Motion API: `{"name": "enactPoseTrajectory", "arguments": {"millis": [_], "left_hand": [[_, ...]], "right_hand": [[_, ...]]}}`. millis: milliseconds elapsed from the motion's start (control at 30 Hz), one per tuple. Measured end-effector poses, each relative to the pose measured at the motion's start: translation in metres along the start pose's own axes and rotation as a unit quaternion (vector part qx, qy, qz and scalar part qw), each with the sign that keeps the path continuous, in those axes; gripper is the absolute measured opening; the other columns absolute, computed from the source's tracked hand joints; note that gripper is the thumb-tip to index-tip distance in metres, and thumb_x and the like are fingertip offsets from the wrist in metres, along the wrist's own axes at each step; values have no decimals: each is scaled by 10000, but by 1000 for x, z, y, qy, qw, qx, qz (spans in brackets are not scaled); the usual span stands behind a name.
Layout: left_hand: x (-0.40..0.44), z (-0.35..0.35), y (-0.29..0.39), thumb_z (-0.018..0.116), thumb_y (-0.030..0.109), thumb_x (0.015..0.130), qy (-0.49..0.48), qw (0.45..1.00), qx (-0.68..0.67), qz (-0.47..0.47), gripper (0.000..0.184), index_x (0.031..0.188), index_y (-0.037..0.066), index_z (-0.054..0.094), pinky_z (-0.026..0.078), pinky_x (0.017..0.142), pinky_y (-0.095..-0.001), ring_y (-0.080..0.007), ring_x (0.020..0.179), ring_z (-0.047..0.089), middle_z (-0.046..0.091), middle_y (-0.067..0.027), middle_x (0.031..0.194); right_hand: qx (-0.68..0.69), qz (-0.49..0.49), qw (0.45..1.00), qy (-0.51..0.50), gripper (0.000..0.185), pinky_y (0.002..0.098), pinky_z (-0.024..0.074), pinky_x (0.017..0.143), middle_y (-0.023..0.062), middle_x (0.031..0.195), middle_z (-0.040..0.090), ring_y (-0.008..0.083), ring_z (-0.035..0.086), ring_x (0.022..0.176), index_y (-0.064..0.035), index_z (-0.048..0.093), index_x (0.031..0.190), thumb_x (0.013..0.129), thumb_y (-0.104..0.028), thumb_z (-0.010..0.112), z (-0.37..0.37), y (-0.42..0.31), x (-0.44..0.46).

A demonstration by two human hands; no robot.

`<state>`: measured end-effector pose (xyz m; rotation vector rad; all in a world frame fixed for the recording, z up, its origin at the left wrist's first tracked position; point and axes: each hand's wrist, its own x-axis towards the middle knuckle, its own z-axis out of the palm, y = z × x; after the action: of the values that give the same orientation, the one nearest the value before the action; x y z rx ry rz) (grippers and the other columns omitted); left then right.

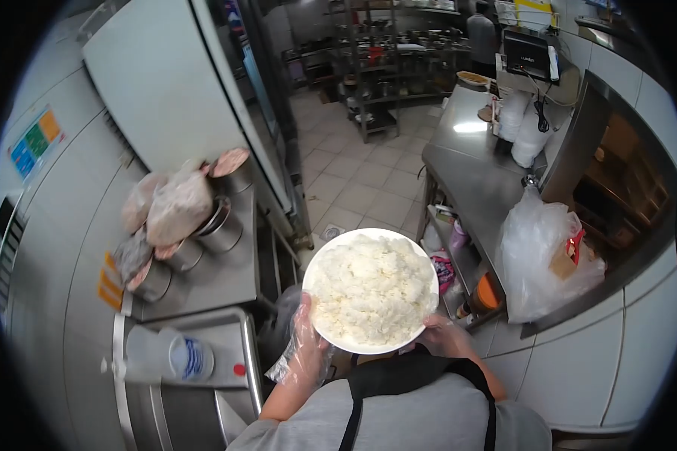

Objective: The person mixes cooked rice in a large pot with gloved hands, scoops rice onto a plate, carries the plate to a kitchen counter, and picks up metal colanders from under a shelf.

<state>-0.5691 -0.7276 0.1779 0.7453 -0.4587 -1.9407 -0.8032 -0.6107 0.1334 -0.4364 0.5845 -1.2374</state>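
In front of my chest I carry a round white plate [362,349], heaped with crumbly white food [372,289] that looks like rice. My left hand [306,348], in a loose clear plastic glove, grips the plate's left edge. On the lower right edge, my right hand [447,336] is closed on the rim, also in what seems to be a clear glove. The fingers of both hands are partly hidden under the plate. The plate looks roughly level.
Left, a steel table [237,282] bears metal pots [223,229] and bagged food [179,207] beside a sink [248,338] with a plastic jug [189,357]. Right, a steel counter [459,150] holds a white plastic bag [530,248]. A person [481,37] stands near far shelves [368,71].
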Motion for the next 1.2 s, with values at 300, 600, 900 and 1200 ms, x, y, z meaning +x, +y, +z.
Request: {"name": "enactPoseTrajectory", "arguments": {"millis": [300, 600, 900, 1200], "left_hand": [[224, 107, -22, 501, 450, 829, -110, 983, 128, -77, 634, 1198, -52, 386, 464, 850, -384, -286, 1009, 544, 502, -205, 1145], [433, 176, -11, 183, 665, 814, -160, 967, 172, -100, 857, 1319, -26, 226, 280, 1007, -392, -280, 1223, 334, 311, -182, 1339], [680, 19, 33, 362, 687, 755, -22, 978, 120, -169, 678, 992, 79, 543, 412, 659, -380, -257, 748, 516, 554, -106, 827], [954, 46, 94, 403, 520, 836, 8, 974, 144, -172, 454, 919, 88, 518, 409, 655, -421, -267, 726, 517, 548, -95, 860]], "right_hand": [[-48, -109, 971, 207, 572, 305, 490, 690, 149, 994, 569, 211, 585, 827, 81, 436, 1127, 619, -112, 614, -100, -122, 96], [-706, -416, 548, 169, 284, 322, 478, 636, 74, 710, 580, 252, 578, 669, -79, 542, 821, 620, -164, 725, -181, -269, 234], [-691, -357, 517, 358, 167, 329, 480, 586, 103, 752, 577, 261, 571, 626, -58, 538, 782, 673, -84, 661, -250, -360, 419], [76, -324, 863, 380, 271, 323, 478, 771, 59, 933, 575, 190, 565, 808, -16, 526, 928, 670, -90, 563, -243, -494, 570]]}}
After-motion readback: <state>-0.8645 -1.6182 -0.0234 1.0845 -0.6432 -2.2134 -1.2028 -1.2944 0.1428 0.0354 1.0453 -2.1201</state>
